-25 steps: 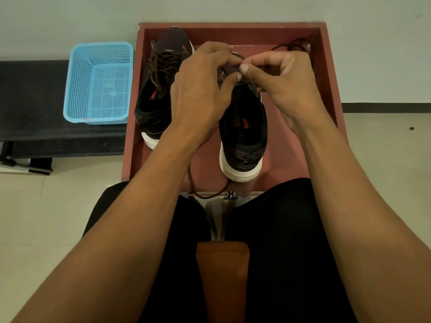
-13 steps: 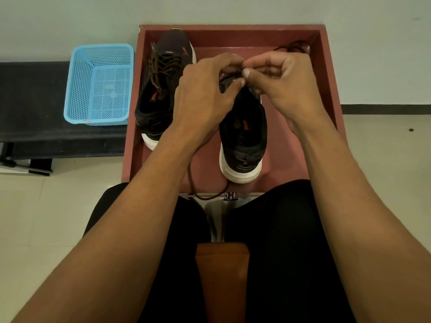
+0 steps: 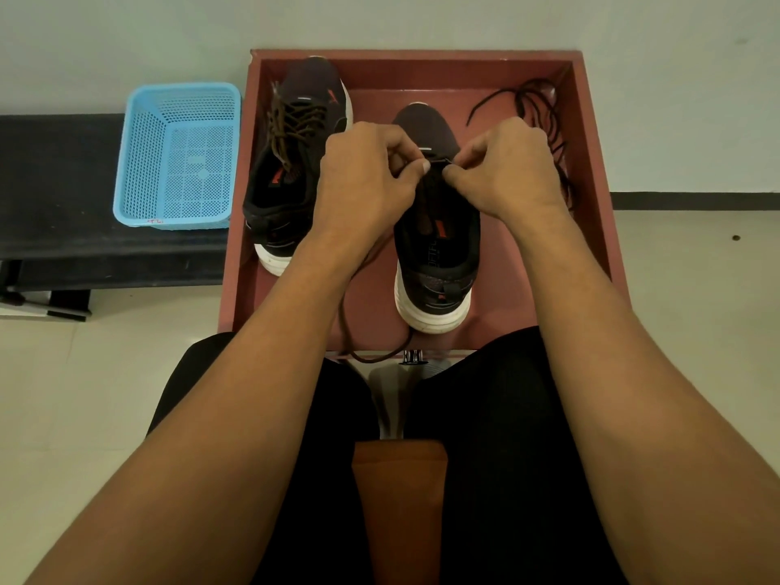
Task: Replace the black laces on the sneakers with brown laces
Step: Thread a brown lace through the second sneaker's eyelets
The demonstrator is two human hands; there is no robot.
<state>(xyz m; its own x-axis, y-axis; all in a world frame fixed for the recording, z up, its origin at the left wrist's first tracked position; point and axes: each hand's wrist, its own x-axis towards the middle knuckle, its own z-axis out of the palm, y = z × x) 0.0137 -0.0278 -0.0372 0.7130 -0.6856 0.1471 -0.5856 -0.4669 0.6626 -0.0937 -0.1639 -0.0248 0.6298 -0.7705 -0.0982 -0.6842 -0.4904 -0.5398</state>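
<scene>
The left hand (image 3: 363,183) and right hand (image 3: 506,171) now sit apart, each pinching the brown lace (image 3: 341,318) over the unlaced shoe (image 3: 437,255). Threading looks freshly started

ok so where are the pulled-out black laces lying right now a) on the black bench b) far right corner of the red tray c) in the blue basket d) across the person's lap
b: the black laces lie loose in the far right corner of the red tray, just past the right hand, which with the left hand pinches the brown lace at the right-hand sneaker.
</scene>
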